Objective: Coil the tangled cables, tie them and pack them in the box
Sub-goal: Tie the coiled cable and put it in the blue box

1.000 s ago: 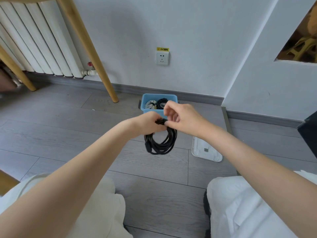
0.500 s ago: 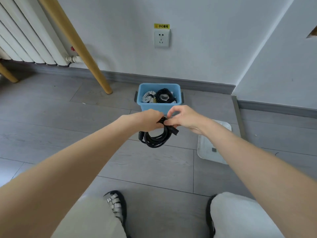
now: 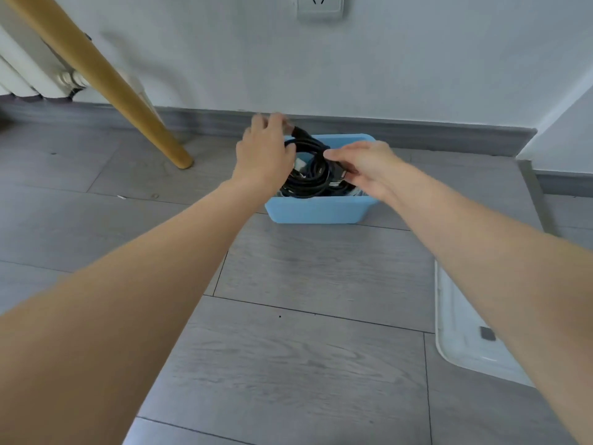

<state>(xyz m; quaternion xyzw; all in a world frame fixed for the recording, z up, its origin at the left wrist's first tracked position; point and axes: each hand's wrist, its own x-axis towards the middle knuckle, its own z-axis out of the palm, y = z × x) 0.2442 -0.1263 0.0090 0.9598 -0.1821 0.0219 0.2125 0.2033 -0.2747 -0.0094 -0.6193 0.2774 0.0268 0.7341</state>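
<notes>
**Coil held over the box, both hands on it**

I see both arms stretched forward over the grey floor to the blue box, which stands near the skirting under the white wall. The black coil sits in the mouth of the box, its upper loops above the rim and its lower loops down inside; I cannot tell whether it rests on what lies below.

My left hand is on the coil's left side. Its fingers are curled over the top of the loops, and the fingertips are blurred, so I read it as gripping the coil but cannot see the exact hold. A dark cable end sticks up just beside those fingers, toward the wall.

My right hand is on the coil's right side, thumb and fingers pinching the loops at the edge. Something pale, perhaps another cable, shows under the coil inside the box, too hidden to name.

A slanted wooden leg lands on the floor left of the box, well apart from it. A radiator shows at the far left, a socket on the wall above the box, and a white tray lies on the floor at the right, partly under my right forearm.
</notes>
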